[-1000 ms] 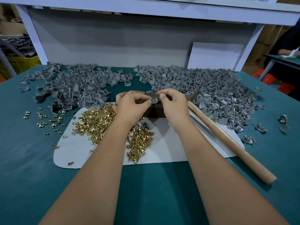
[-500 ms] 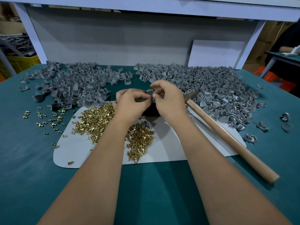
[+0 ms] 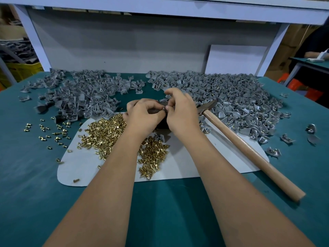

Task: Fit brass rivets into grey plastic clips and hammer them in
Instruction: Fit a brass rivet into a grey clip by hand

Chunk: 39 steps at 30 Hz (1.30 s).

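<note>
- A small grey clip point(image 3: 163, 108) is pinched between the fingertips of both hands near the centre of the counter point(image 3: 26, 175), just above a dark block point(image 3: 162, 123); only a sliver of the clip is seen, and whether a rivet sits in it cannot be told.
- The left hand point(image 3: 145, 115) is curled, thumb and forefinger closed on the clip from 9 o'clock.
- The right hand point(image 3: 181, 114) is curled too, its fingertips meeting the clip from 3 o'clock, with the forefinger arched above it.
- The dark block is mostly hidden under the two hands, so its shape cannot be made out.
- A heap of brass rivets point(image 3: 105, 134) is spread on a pale mat point(image 3: 187, 166) at 8 o'clock from the clip, partly covered by the left forearm; a second part of the heap is seen between the forearms.
- Loose rivets point(image 3: 53, 132) are scattered on the green counter at 9 o'clock, off the mat.
- One pile of grey clips point(image 3: 76, 97) is found at 10 o'clock and a larger pile point(image 3: 236, 98) at 2 o'clock, some of the latter showing brass.
- A hammer point(image 3: 249, 148) with a wooden handle is laid slantwise at 4 o'clock, its metal head just beside the right hand and against the larger pile.
- A white board point(image 3: 236, 59) is leaned on the back wall at 1 o'clock.
</note>
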Motion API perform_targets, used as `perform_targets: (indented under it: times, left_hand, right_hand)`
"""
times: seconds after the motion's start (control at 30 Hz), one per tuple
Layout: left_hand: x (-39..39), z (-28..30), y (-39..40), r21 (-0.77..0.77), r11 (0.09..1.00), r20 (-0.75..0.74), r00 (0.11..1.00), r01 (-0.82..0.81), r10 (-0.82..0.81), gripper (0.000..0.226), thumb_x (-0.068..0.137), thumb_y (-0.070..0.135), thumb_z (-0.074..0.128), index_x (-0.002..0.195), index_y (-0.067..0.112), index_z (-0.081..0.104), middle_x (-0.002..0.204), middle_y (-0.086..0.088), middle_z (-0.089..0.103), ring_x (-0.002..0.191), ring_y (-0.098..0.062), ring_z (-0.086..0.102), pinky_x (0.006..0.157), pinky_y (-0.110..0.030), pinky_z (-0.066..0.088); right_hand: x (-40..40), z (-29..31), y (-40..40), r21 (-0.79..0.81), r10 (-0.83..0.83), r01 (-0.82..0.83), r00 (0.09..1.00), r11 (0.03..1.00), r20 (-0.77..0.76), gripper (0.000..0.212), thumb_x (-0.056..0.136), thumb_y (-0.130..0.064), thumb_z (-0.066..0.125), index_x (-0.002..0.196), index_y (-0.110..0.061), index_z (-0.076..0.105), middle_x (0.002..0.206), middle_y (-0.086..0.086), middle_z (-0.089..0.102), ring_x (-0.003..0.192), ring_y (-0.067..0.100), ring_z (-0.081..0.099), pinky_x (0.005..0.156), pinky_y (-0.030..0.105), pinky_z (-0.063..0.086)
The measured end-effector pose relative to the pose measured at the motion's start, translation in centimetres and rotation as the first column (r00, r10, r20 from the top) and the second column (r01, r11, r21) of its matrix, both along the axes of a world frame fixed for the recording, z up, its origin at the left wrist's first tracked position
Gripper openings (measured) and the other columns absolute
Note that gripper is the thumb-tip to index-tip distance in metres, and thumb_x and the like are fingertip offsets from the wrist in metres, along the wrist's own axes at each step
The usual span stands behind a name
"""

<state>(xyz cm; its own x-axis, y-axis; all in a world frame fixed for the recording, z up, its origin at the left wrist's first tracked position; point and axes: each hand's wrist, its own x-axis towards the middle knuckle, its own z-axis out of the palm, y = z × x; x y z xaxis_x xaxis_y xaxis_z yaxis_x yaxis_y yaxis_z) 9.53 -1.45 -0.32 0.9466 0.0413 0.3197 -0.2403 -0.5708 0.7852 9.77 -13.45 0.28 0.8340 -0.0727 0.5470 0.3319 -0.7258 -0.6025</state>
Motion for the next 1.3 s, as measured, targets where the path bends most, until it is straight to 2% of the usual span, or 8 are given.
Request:
perform_targets:
  times: [0.07, 0.23, 0.43, 0.53, 0.77, 0.93, 1.1, 1.3]
  left_hand:
    - [0.0, 0.0, 0.0, 0.005, 1.0, 0.009, 1.0, 0.0, 0.0, 0.019, 0.082, 0.04, 0.069, 0.068, 0.049, 0.06, 0.108, 0.025, 0.058, 0.121, -0.014, 0.029, 0.091, -0.034, 0.018]
    - [-0.1, -0.1, 0.2, -0.001, 1.0, 0.015, 1.0, 0.008, -0.008, 0.019, 0.083, 0.041, 0.07, 0.07, 0.051, 0.061, 0.114, 0.023, 0.06, 0.123, -0.015, 0.03, 0.096, -0.037, 0.02]
    - [-0.2, -0.2, 0.1, 0.006, 1.0, 0.018, 1.0, 0.005, -0.005, 0.017, 0.083, 0.044, 0.07, 0.071, 0.052, 0.061, 0.111, 0.025, 0.058, 0.123, -0.014, 0.03, 0.098, -0.038, 0.023]
    - [-0.1, 0.0, 0.2, -0.005, 1.0, 0.007, 1.0, 0.006, -0.006, 0.022, 0.082, 0.042, 0.071, 0.067, 0.051, 0.059, 0.11, 0.025, 0.058, 0.125, -0.015, 0.031, 0.106, -0.044, 0.026]
    - [0.0, 0.2, 0.4, -0.038, 0.998, 0.008, 0.998, 0.057, -0.057, 0.022, 0.086, 0.032, 0.069, 0.073, 0.049, 0.061, 0.109, 0.021, 0.058, 0.126, -0.018, 0.031, 0.11, -0.049, 0.024]
    - [0.1, 0.0, 0.4, -0.057, 0.995, 0.016, 0.997, 0.082, -0.081, 0.02, 0.086, 0.03, 0.069, 0.077, 0.047, 0.063, 0.106, 0.022, 0.058, 0.127, -0.019, 0.031, 0.111, -0.048, 0.024]
    - [0.5, -0.3, 0.5, -0.058, 0.994, 0.019, 0.996, 0.094, -0.093, 0.021, 0.085, 0.031, 0.07, 0.075, 0.047, 0.062, 0.102, 0.026, 0.054, 0.129, -0.019, 0.033, 0.113, -0.047, 0.025]
    - [1.2, -0.6, 0.4, -0.097, 0.991, 0.038, 0.995, 0.097, -0.094, 0.019, 0.082, 0.028, 0.074, 0.075, 0.042, 0.065, 0.098, 0.023, 0.057, 0.125, -0.024, 0.046, 0.11, -0.048, 0.033]
  right_hand:
    - [-0.1, 0.0, 0.1, 0.019, 0.0, 0.0, 1.0, 1.0, -0.011, 0.046, 0.086, 0.001, 0.057, 0.124, -0.023, 0.053, 0.089, -0.003, 0.057, 0.088, 0.009, 0.045, 0.076, 0.023, 0.034]
    - [-0.1, 0.3, -0.1, 0.004, 0.051, -0.051, 0.998, 0.999, -0.048, 0.05, 0.085, 0.002, 0.059, 0.127, -0.023, 0.048, 0.088, -0.004, 0.058, 0.09, 0.013, 0.051, 0.078, 0.024, 0.038]
    - [-0.1, 0.1, -0.4, -0.047, 0.052, -0.055, 0.997, 0.997, -0.052, 0.041, 0.088, 0.002, 0.056, 0.123, -0.02, 0.053, 0.095, -0.001, 0.059, 0.089, 0.01, 0.046, 0.077, 0.02, 0.033]
    - [-0.4, -0.2, -0.4, -0.042, 0.064, -0.065, 0.998, 0.997, -0.028, 0.035, 0.09, -0.001, 0.054, 0.121, -0.017, 0.055, 0.097, 0.002, 0.06, 0.092, 0.011, 0.046, 0.079, 0.023, 0.036]
    - [-0.6, -0.2, -1.0, 0.157, 0.141, -0.135, 0.99, 0.978, -0.025, 0.033, 0.084, -0.001, 0.06, 0.11, -0.021, 0.059, 0.08, -0.007, 0.061, 0.086, 0.011, 0.057, 0.08, 0.023, 0.046]
    - [-0.4, -0.2, -1.1, 0.223, 0.159, -0.152, 0.987, 0.963, -0.017, 0.042, 0.082, 0.001, 0.062, 0.114, -0.025, 0.057, 0.083, -0.006, 0.063, 0.088, 0.009, 0.058, 0.076, 0.008, 0.04]
    - [-0.5, 0.4, -0.9, 0.135, 0.129, -0.122, 0.991, 0.983, -0.045, 0.051, 0.083, 0.002, 0.062, 0.126, -0.024, 0.052, 0.078, -0.009, 0.063, 0.087, 0.011, 0.059, 0.086, 0.028, 0.046]
    - [0.0, 1.7, -0.5, -0.023, -0.008, 0.005, 0.991, 1.0, -0.132, 0.047, 0.085, -0.004, 0.063, 0.125, -0.024, 0.048, 0.074, -0.01, 0.064, 0.082, 0.012, 0.059, 0.077, 0.03, 0.045]
